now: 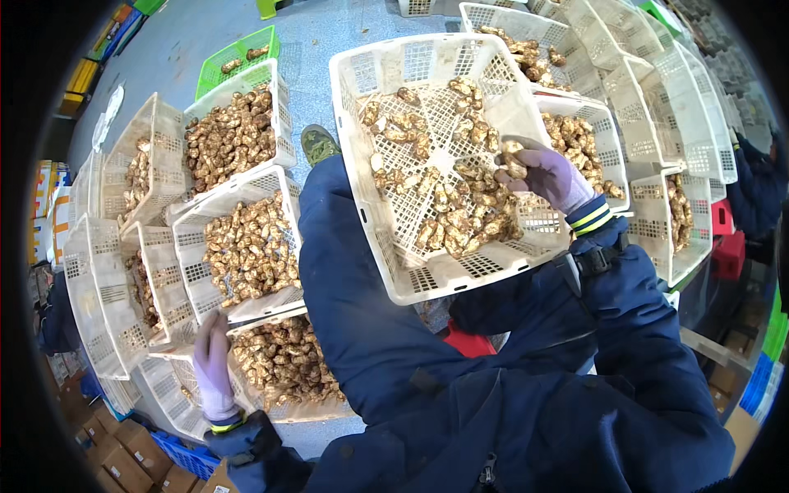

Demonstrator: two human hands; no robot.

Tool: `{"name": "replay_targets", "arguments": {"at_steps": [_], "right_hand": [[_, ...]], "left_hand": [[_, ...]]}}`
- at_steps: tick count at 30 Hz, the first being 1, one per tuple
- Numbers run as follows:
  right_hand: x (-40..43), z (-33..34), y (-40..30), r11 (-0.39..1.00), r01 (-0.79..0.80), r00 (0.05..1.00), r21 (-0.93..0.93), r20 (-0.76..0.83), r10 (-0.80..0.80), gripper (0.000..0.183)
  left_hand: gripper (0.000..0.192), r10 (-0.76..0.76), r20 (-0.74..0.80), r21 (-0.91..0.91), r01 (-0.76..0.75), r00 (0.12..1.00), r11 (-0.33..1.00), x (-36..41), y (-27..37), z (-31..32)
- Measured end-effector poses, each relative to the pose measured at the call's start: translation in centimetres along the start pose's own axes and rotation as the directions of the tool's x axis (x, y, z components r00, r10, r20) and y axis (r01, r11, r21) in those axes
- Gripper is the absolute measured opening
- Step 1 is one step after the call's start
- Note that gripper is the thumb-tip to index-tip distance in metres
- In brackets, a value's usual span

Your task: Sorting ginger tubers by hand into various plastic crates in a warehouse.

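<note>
A white plastic crate (363, 203) rests tilted across the lap, its mesh floor partly covered with knobbly brown tubers (456, 228). Inside its right side, my right hand (548, 175), in a purple glove, grips a pale brown tuber (513, 159) between thumb and fingers. My left hand (212, 370), gloved too, is at the left over the rims of the lower crates, its fingers pointing away from me; nothing shows in it. Just right of that hand stands a crate of darker tubers (286, 363), and beyond it one of lighter tubers (249, 246).
More tubers fill a crate (231, 132) at the upper left, beside a green basket (239, 58). Nested white crates (92, 296) stand at the far left, others (696, 111) at the right. A red stool (470, 340) shows beneath me. Parts of other people appear at both edges.
</note>
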State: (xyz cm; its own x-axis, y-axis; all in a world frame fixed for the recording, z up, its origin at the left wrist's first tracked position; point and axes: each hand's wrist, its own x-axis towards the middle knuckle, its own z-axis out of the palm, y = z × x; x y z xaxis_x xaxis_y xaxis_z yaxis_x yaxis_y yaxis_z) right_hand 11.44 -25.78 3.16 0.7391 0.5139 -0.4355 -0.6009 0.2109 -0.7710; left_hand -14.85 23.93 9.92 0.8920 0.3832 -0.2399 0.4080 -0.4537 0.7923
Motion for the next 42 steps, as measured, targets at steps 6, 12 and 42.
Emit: {"name": "replay_targets", "arguments": {"at_steps": [6,12,42], "right_hand": [[-0.2,8.9,-4.0,0.701,0.083,0.996,-0.708,0.088,-0.029,0.048],[4.5,0.2,-0.4,-0.165,-0.106,0.985,-0.981,-0.081,-0.151,0.044],[12.8,0.9,8.7,-0.345,-0.171,0.985,-0.923,-0.155,-0.073,0.032]], "left_hand": [[0.055,0.134,0.583,-0.711,0.423,0.801,0.562,7.3,11.8,19.8],[0.038,0.436,0.292,-0.869,0.046,0.851,0.493,13.0,8.8,29.3],[0.018,0.790,0.170,-0.398,-0.692,0.589,0.602,14.7,7.7,28.8]]}}
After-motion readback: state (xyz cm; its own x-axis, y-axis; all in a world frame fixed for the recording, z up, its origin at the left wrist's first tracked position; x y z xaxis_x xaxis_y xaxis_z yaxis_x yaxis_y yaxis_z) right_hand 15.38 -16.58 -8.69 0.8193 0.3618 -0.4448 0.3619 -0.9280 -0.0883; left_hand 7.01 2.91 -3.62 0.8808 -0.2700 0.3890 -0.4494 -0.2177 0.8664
